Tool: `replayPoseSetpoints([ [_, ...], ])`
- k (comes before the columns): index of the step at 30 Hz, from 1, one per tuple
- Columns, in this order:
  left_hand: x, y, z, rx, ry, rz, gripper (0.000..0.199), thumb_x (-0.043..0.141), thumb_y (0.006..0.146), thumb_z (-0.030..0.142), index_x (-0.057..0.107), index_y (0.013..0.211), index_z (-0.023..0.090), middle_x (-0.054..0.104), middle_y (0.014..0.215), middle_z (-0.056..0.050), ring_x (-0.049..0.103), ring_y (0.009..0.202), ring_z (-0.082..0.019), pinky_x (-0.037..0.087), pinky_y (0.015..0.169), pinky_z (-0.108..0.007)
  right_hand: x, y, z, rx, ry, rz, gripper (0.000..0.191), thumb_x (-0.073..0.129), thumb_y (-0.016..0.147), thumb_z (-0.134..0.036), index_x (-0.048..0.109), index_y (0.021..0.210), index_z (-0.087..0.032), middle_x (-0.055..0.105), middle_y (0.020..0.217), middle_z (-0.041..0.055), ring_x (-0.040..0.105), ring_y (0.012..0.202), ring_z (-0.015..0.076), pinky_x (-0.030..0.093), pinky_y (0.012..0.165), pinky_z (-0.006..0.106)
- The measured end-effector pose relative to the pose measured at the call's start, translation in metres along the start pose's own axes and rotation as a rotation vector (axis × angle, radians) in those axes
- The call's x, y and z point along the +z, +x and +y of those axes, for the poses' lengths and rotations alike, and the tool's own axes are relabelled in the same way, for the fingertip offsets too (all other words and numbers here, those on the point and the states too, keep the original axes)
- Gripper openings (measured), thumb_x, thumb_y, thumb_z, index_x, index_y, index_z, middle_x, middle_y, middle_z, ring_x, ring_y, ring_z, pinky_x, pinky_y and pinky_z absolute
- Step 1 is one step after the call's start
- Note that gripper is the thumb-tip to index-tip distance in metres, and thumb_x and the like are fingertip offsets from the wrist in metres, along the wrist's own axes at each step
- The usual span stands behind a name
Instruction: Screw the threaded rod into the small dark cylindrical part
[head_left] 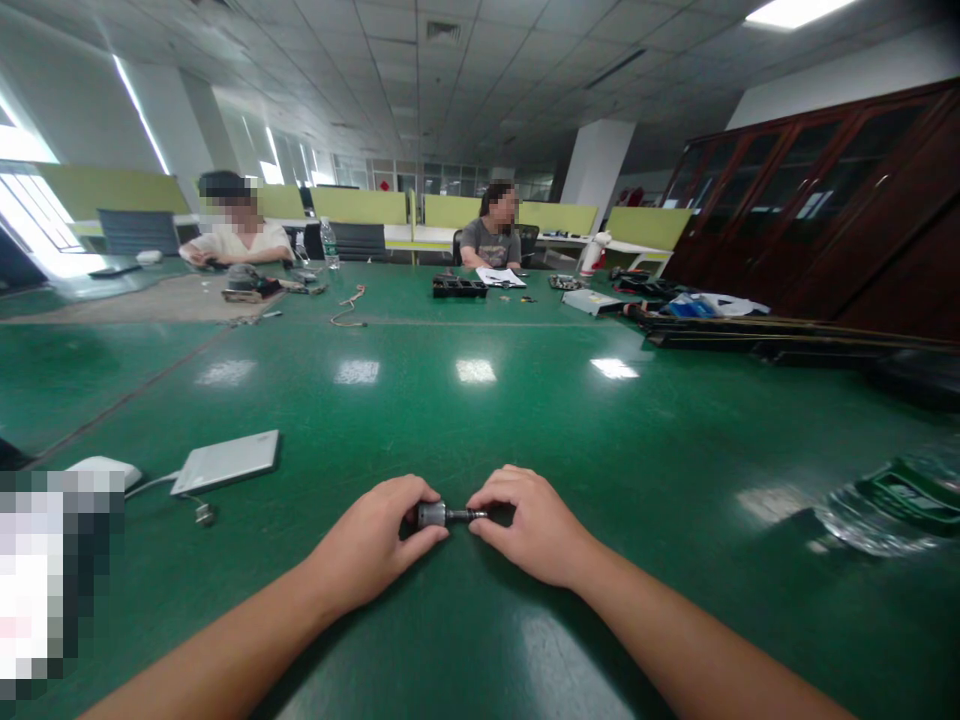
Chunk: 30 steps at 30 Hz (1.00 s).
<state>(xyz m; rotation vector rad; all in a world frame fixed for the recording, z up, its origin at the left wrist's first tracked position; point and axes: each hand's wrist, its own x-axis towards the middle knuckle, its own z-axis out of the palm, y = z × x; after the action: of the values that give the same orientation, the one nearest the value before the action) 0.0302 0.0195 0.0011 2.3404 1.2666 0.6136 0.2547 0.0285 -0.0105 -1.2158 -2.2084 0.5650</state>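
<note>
Just above the green tabletop, or lying on it, is a small grey metal part (433, 514): a thick ribbed cylinder on the left, with a thin dark shaft running to the right. My left hand (375, 540) grips the cylinder end between thumb and fingers. The shaft's tip is pinched by the thumb and index finger of my right hand (529, 525). The part lies level between both hands, and its left end is hidden behind my left fingers. I cannot tell whether it touches the table.
Left of my hands lie a silver flat box (229, 461) with a cable and a white rounded device (105, 471). A water bottle (892, 505) lies on the right. Two people sit across the green table (420, 400), near a black tray (459, 287). Long dark parts (720, 335) lie far right.
</note>
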Motion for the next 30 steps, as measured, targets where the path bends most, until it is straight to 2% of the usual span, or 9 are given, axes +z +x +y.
replayPoseSetpoints([
  [12,-0.008,0.0,-0.01,-0.057,0.026,0.008,0.016,0.063,0.088,0.032,0.062,0.098,0.02,0.067,0.088,-0.002,0.063,0.079,-0.021,0.048,0.072,-0.031,-0.006,0.002,0.011,0.153,-0.026,0.088,0.012,0.072,0.074,-0.018,0.076,0.084,-0.025,0.071,0.085,0.0017,0.061,0.084,0.0191,0.045,0.075,0.032],
  [21,-0.007,0.0,-0.009,-0.061,0.004,-0.014,0.018,0.063,0.088,0.032,0.061,0.101,0.02,0.066,0.09,-0.002,0.062,0.081,-0.021,0.048,0.074,-0.032,-0.003,0.002,0.007,0.108,0.023,0.066,0.016,0.074,0.074,-0.016,0.078,0.086,-0.025,0.072,0.086,0.0012,0.063,0.085,0.0186,0.045,0.078,0.032],
  [26,-0.003,-0.002,-0.003,-0.016,-0.027,-0.044,0.016,0.063,0.089,0.029,0.061,0.103,0.022,0.066,0.092,-0.001,0.062,0.084,-0.02,0.047,0.077,-0.031,0.002,0.002,-0.003,0.066,0.118,0.012,0.026,0.073,0.074,-0.011,0.075,0.098,-0.022,0.072,0.083,0.001,0.062,0.076,0.0159,0.045,0.075,0.03],
  [30,0.001,-0.003,0.0,0.017,-0.054,-0.065,0.019,0.069,0.084,0.029,0.06,0.1,0.022,0.065,0.089,-0.001,0.061,0.081,-0.02,0.047,0.073,-0.029,0.005,0.0,-0.006,0.004,0.11,-0.019,0.02,0.071,0.078,-0.013,0.074,0.095,-0.023,0.072,0.083,0.0008,0.061,0.08,0.0166,0.043,0.077,0.031],
])
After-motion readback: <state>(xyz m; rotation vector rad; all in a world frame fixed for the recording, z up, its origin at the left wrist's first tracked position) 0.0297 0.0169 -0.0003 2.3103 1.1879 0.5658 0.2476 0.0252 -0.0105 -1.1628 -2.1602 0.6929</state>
